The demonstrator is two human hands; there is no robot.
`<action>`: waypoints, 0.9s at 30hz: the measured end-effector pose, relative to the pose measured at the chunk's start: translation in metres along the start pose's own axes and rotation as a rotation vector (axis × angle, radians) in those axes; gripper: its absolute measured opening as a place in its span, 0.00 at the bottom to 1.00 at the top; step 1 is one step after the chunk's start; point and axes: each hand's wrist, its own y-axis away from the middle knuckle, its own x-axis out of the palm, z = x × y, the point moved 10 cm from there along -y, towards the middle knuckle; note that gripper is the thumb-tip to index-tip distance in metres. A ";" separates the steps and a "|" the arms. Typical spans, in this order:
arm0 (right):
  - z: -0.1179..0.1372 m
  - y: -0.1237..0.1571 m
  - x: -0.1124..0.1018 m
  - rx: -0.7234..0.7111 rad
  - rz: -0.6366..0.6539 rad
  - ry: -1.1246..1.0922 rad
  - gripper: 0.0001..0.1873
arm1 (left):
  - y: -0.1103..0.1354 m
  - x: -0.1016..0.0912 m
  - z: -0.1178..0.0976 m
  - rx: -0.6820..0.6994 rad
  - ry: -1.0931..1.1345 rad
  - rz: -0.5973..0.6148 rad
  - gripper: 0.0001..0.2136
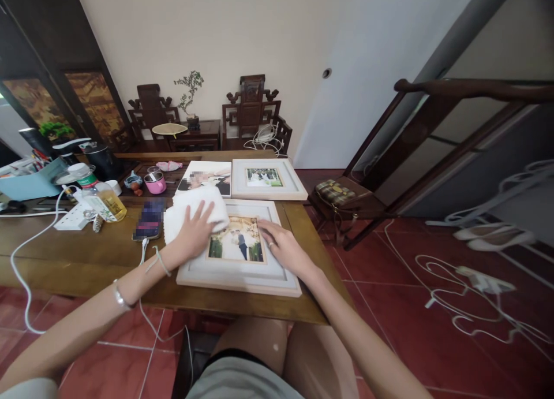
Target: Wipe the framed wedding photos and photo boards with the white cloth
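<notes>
Left hand on cloth; frame near table edge.

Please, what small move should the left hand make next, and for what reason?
Probably the left hand should slide the white cloth rightward across the framed wedding photo: the cloth lies beneath that hand over the frame's upper-left part, while the right hand rests on its right side, perhaps steadying it.
</notes>
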 end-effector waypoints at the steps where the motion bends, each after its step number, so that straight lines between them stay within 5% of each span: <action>1: 0.000 0.000 0.000 0.001 0.005 0.011 0.18 | -0.009 0.001 0.007 -0.031 0.004 -0.022 0.26; 6: -0.005 0.001 0.001 0.028 0.009 0.032 0.19 | -0.011 0.004 -0.005 0.049 -0.017 0.060 0.20; 10: -0.005 0.000 0.001 0.033 -0.001 0.023 0.20 | 0.040 -0.008 -0.047 0.183 0.017 0.236 0.19; 15: -0.003 0.000 0.001 0.040 0.006 0.026 0.20 | 0.091 -0.029 -0.089 0.398 0.145 0.278 0.24; 18: -0.003 0.000 0.000 0.042 0.005 0.027 0.20 | 0.078 -0.021 -0.073 0.311 0.063 0.218 0.24; 22: -0.004 0.000 0.001 0.042 0.016 0.036 0.20 | 0.032 -0.005 -0.029 0.148 -0.056 0.087 0.20; 27: -0.006 0.002 0.001 0.048 0.012 0.042 0.20 | -0.012 0.000 0.001 0.104 -0.059 -0.036 0.21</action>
